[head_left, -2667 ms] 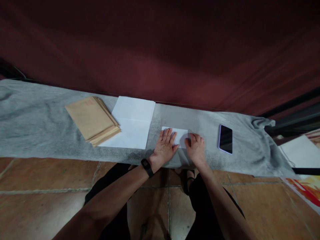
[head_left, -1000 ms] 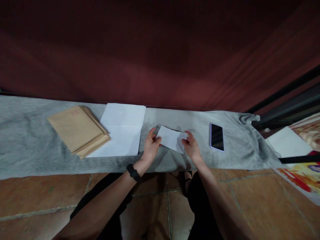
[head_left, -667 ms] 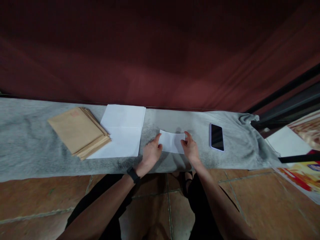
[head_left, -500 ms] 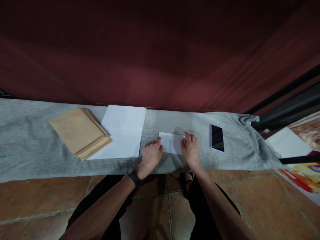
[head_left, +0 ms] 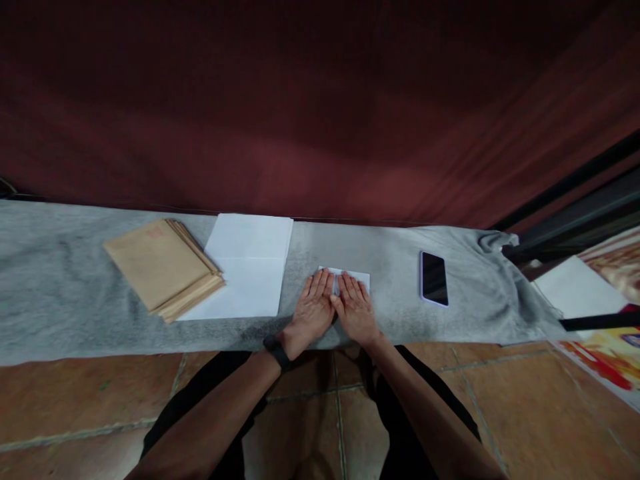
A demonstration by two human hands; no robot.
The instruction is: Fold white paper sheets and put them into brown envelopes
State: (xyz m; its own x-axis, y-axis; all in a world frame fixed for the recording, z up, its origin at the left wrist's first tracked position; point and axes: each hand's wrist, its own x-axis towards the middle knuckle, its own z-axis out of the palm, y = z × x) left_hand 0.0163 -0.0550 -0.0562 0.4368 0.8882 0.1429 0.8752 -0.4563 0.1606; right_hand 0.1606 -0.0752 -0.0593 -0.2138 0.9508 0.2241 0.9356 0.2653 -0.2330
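A small folded sheet of white paper [head_left: 363, 277] lies on the grey cloth in front of me, mostly covered by my hands. My left hand [head_left: 313, 308] rests flat on its left part, fingers stretched out and pointing away from me. Flat on the right part lies my right hand [head_left: 356, 310], its thumb touching or very near the left hand. Only the paper's far edge, its right corner and a narrow strip between the hands show. To the left is a stack of larger white sheets [head_left: 253, 283] with a crease across the top one.
Several brown envelopes [head_left: 157, 263] lie piled partly over the white sheets. A phone [head_left: 434, 278] with a pale purple case is at the right. Grey cloth [head_left: 480, 307] covers the narrow bench, and a dark red curtain or panel [head_left: 320, 167] rises behind it.
Both hands have come together from the paper's two side edges toward its middle. Their fingers, bent before, now lie stretched flat on the paper.
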